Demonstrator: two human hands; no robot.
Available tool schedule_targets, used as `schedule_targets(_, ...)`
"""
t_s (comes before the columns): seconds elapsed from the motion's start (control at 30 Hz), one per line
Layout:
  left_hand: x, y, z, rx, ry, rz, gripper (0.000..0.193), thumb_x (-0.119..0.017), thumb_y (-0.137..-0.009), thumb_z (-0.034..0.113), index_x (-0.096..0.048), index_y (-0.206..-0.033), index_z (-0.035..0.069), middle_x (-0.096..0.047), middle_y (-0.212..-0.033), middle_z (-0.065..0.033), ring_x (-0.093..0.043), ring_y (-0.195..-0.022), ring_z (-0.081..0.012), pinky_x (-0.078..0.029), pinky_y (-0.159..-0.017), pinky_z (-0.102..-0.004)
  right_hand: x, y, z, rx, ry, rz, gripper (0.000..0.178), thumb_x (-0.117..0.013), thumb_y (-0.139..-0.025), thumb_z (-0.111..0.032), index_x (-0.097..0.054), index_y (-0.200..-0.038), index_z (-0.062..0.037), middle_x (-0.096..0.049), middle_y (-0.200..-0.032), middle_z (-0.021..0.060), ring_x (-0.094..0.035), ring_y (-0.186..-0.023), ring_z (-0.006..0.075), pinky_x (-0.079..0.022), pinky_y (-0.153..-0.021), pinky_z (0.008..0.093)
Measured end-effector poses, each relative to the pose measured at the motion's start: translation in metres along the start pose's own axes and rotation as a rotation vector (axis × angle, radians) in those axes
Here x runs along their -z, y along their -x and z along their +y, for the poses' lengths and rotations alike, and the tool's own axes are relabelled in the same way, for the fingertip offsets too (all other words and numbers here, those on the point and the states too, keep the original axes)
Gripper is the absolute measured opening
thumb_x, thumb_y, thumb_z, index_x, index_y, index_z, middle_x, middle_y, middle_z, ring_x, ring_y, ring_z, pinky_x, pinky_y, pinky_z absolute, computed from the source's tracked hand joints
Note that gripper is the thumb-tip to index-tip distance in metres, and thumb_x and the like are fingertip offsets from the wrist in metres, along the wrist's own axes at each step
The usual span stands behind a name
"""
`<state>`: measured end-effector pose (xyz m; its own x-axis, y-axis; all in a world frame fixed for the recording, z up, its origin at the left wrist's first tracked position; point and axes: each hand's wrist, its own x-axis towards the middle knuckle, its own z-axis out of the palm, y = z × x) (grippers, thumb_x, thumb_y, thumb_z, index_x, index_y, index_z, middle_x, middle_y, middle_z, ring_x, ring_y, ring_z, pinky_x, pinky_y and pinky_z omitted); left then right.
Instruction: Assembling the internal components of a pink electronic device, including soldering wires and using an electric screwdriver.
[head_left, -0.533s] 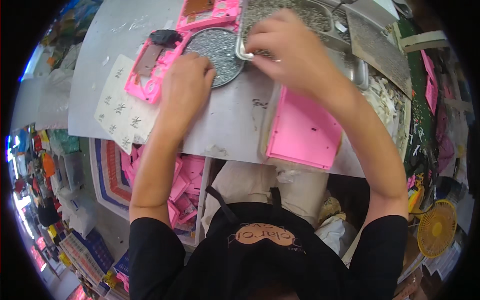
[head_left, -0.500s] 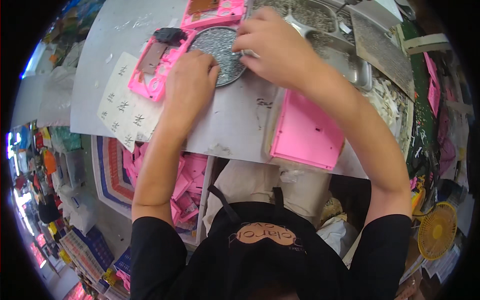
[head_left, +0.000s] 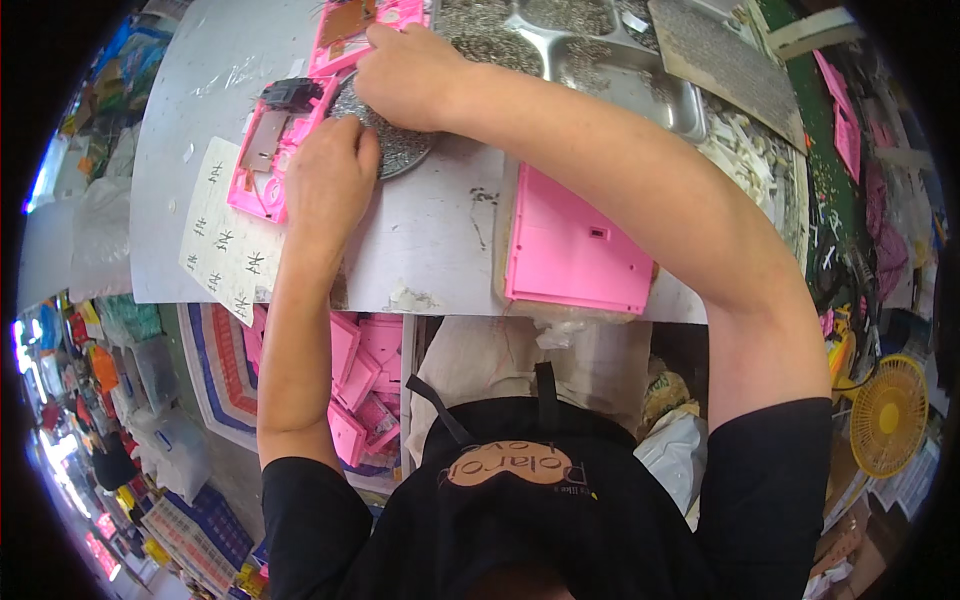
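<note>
My left hand is curled at the near left rim of a round dish filled with small shiny metal pieces. Beside it lies an open pink plastic housing with a black part at its far end. My right hand reaches across the dish with bent fingers, its fingertips by a second pink housing that has a brown panel inside. What either hand holds, if anything, is hidden behind the fingers.
Steel trays of small metal pieces stand at the back right. A pink panel lies near the table's front edge. A marked paper sheet is at left. Pink parts fill a container below the table. A yellow fan stands at right.
My right hand has moved left, from the dish's right side to the upper pink housing. My left hand stays curled beside the left housing. The whole view has shifted somewhat.
</note>
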<state>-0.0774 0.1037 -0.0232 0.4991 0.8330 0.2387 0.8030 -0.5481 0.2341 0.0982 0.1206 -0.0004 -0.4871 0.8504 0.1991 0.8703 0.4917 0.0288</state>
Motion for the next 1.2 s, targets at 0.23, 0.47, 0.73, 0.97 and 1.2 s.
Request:
schedule_targets(0.23, 0.013, -0.006, 0.032, -0.007, 0.172, 0.049, 0.019, -0.066, -0.095, 0.022, -0.067, -0.093, 0.003, -0.068, -0.094, -0.0161, -0.066, -0.086, -0.0372, -0.052, -0.077, -0.0475, 0.004, 0.02, 0.036, -0.118, 0.028, 0.329, 0.022, -0.06, -0.086, -0.019, -0.076, -0.078, -0.0061, -0.073, -0.087, 0.0115, -0.062, -0.097, 0.0299, -0.05, -0.084, 0.041)
schedule_targets(0.47, 0.022, 0.041, 0.153, -0.567, 0.552, -0.109, 0.015, -0.072, -0.086, 0.007, -0.063, -0.097, 0.004, -0.064, -0.096, -0.0112, -0.061, -0.089, -0.032, -0.047, -0.083, -0.0413, 0.075, 0.16, 0.046, -0.332, -0.288, 0.359, 0.021, -0.061, -0.094, -0.019, -0.07, -0.099, -0.0012, -0.07, -0.107, 0.0113, -0.06, -0.104, 0.0301, -0.044, -0.098, 0.0423)
schedule_targets(0.73, -0.001, 0.047, 0.172, -0.712, 0.527, -0.11, 0.016, -0.077, -0.077, 0.01, -0.07, -0.091, 0.009, -0.065, -0.093, -0.0035, -0.061, -0.086, -0.0242, -0.047, -0.078, -0.0389, 0.052, 0.274, -0.002, -0.438, -0.382, 0.457, 0.011, -0.077, -0.082, -0.013, -0.071, -0.09, -0.0095, -0.069, -0.099, 0.0029, -0.052, -0.103, 0.0315, -0.044, -0.093, 0.0414)
schedule_targets(0.97, -0.002, 0.055, 0.169, -0.753, 0.504, -0.059, 0.018, -0.077, -0.072, 0.011, -0.071, -0.089, 0.008, -0.065, -0.092, -0.0033, -0.063, -0.08, -0.0224, -0.049, -0.072, -0.0379, 0.051, 0.275, 0.001, -0.365, -0.386, 0.477, 0.017, -0.084, -0.072, -0.009, -0.076, -0.087, -0.0101, -0.069, -0.096, 0.0011, -0.054, -0.1, 0.0296, -0.047, -0.086, 0.0394)
schedule_targets(1.2, -0.002, 0.057, 0.172, -0.643, 0.565, -0.079, 0.015, -0.079, -0.076, 0.008, -0.073, -0.089, 0.008, -0.065, -0.09, -0.0048, -0.064, -0.077, -0.0248, -0.05, -0.07, -0.038, 0.071, 0.281, 0.004, -0.362, -0.345, 0.454, 0.02, -0.086, -0.071, -0.007, -0.079, -0.09, -0.0105, -0.071, -0.094, 0.0015, -0.055, -0.097, 0.0284, -0.049, -0.081, 0.0364)
